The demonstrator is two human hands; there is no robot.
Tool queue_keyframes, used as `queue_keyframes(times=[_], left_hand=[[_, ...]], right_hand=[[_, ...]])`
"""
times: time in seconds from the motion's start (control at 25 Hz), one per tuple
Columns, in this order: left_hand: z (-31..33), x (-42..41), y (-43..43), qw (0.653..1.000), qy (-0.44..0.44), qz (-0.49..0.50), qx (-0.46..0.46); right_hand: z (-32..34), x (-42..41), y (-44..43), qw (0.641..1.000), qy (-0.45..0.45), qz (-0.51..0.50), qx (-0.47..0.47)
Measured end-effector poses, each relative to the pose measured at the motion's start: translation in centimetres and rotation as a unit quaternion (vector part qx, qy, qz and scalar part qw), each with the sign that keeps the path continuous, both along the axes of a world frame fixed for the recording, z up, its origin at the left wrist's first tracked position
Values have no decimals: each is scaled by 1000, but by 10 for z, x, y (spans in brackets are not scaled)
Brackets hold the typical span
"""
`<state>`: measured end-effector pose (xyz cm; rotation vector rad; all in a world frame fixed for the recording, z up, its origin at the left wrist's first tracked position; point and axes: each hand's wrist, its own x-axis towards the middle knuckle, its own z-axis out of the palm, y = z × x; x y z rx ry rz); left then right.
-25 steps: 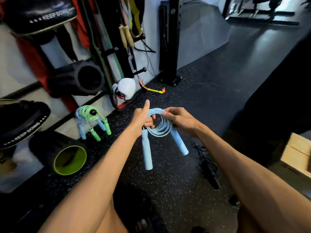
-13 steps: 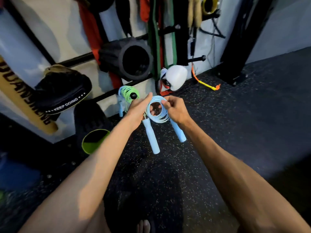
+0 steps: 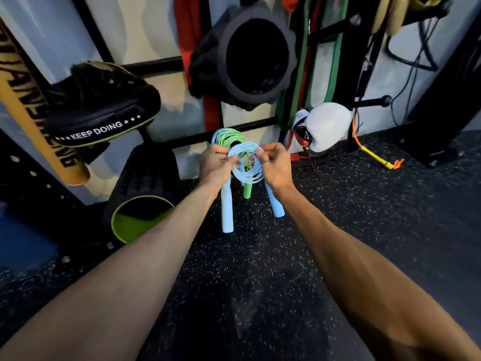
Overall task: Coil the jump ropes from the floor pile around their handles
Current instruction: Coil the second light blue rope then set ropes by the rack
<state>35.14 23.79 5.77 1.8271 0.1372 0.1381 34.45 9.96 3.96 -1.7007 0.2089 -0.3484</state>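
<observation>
Both hands hold the blue jump rope in the air above the speckled floor, close to the wall rack. The left hand has its grip pinched shut on the left side of the coiled loops, and the right hand has its grip pinched shut on the right side. The two blue handles hang down free below the coil, splayed apart.

Just behind the coil, another rope in green and blue hangs, already bundled, its green handle showing through the gap.

The likely trouble: the loops are held only by two fingertip pinches, so if either loosens, the springy cord could fan open and unwind. The swinging handles could also tug loops out of the stack. And this near the hung bundle, a loop or handle may snag it and tangle the two ropes.
</observation>
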Motion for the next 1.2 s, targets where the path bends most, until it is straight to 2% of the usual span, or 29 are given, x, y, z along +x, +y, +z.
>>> queue_keyframes(times=[0.12, 0.28, 0.48, 0.84, 0.92, 1.04, 1.2], left_hand=[[-16, 26, -2, 994, -52, 77, 49], [-23, 51, -4, 988, -96, 97, 68], [-41, 77, 1, 982, -96, 129, 100], [-29, 84, -6, 969, -18, 178, 173], [-32, 66, -13, 967, -6, 150, 204], [-38, 33, -29, 973, 32, 118, 198], [-38, -41, -65, 970, 125, 47, 205]], right_hand=[[-8, 21, 12, 998, -41, -48, 13], [-21, 45, 24, 991, -88, -91, 27], [-45, 72, 31, 991, -75, -106, 29], [-60, 80, 30, 993, 87, -56, -63], [-62, 55, 24, 991, 106, -49, -64], [-61, 6, 8, 984, 144, -53, -93], [-55, -81, -27, 963, 233, -31, -131]])
